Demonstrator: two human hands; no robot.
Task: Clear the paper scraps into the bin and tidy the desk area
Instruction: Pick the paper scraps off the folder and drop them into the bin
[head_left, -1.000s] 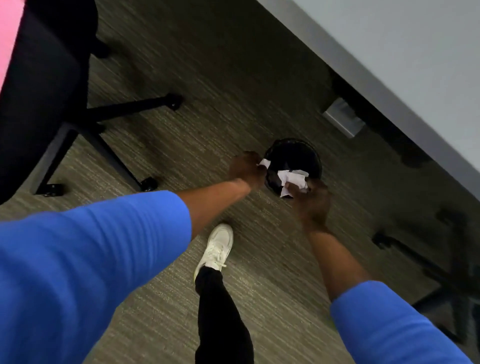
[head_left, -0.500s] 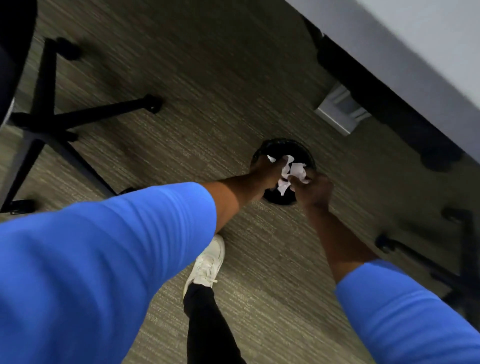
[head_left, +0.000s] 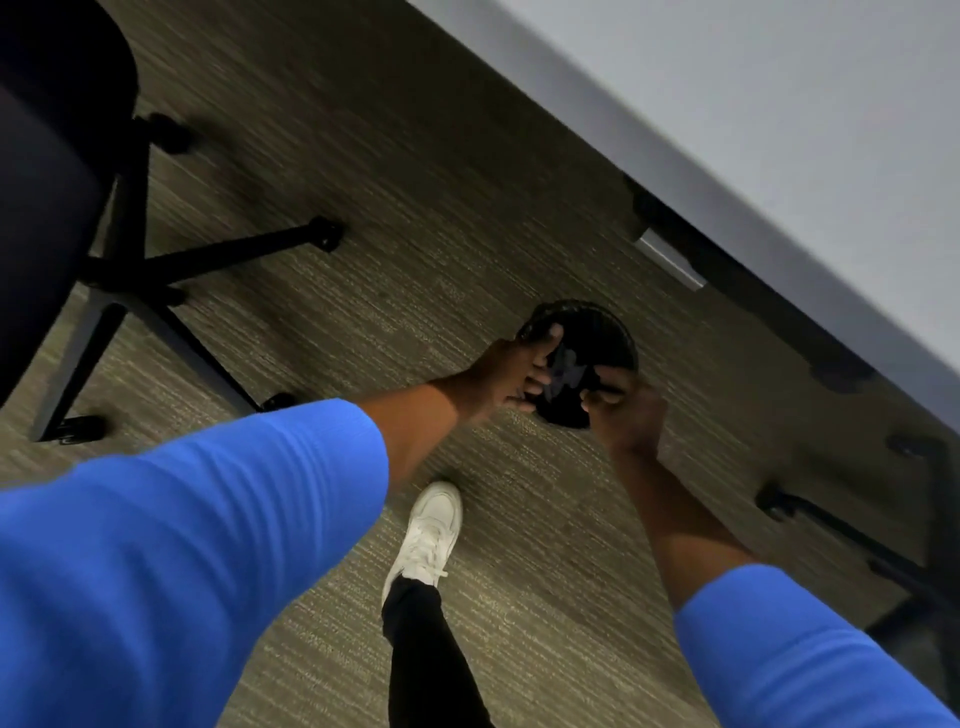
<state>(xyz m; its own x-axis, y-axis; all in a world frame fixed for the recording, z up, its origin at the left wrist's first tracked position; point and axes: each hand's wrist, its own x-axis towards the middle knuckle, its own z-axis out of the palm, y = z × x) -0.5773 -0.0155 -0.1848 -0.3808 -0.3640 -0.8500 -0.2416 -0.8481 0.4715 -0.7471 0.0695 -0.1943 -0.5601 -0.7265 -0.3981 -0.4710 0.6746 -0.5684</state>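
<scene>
Both hands over the bin on the office carpet

Grey-green striped carpet (head_left: 415, 197), bench (head_left: 779, 104) edge top right. Left hand (head_left: 511, 376) fingers spread, right hand (head_left: 626, 413) loosely curled, empty; paper scraps (head_left: 567, 370) lie shadowed inside black round bin (head_left: 608, 332).

grey-green striped carpet (head_left: 363, 218) covers the floor, dim and shadowed. a black office chair (head_left: 57, 171) stands at the left on its wheeled star base (head_left: 171, 270). a pale grey desk edge (head_left: 753, 130) runs diagonally across the upper right, another chair base (head_left: 852, 535) dark beneath it.
</scene>
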